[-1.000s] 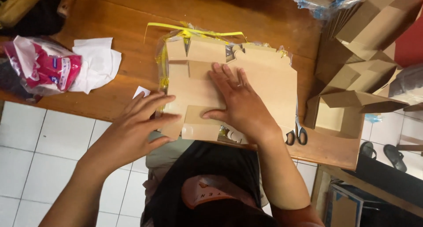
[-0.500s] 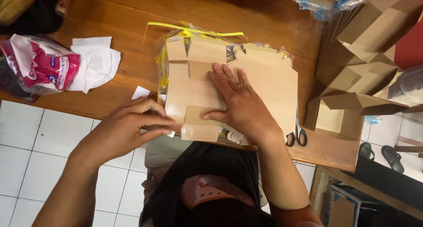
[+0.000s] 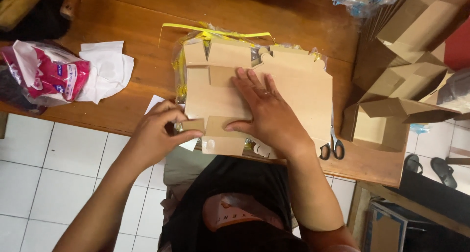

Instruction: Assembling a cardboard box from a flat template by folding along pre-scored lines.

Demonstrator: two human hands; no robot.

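A flat brown cardboard box blank [image 3: 293,93] lies on top of a stack of blanks at the near edge of a wooden table [image 3: 127,17]. My right hand [image 3: 267,112] presses flat on the middle of the blank, fingers spread, thumb along a lower fold. My left hand [image 3: 161,127] pinches a small side flap [image 3: 192,125] at the blank's lower left corner. The stack sits in clear plastic wrap tied with yellow strapping [image 3: 215,33].
A pink and white plastic bag [image 3: 46,76] and white paper [image 3: 105,71] lie at the left. Folded cardboard boxes [image 3: 411,61] pile up at the right. Scissors [image 3: 333,147] rest near the table edge. White floor tiles [image 3: 44,173] lie below.
My left hand has drawn back from lying flat on the blank's left part and now curls at its lower left corner, pinching the small flap. The right hand has stayed in place.
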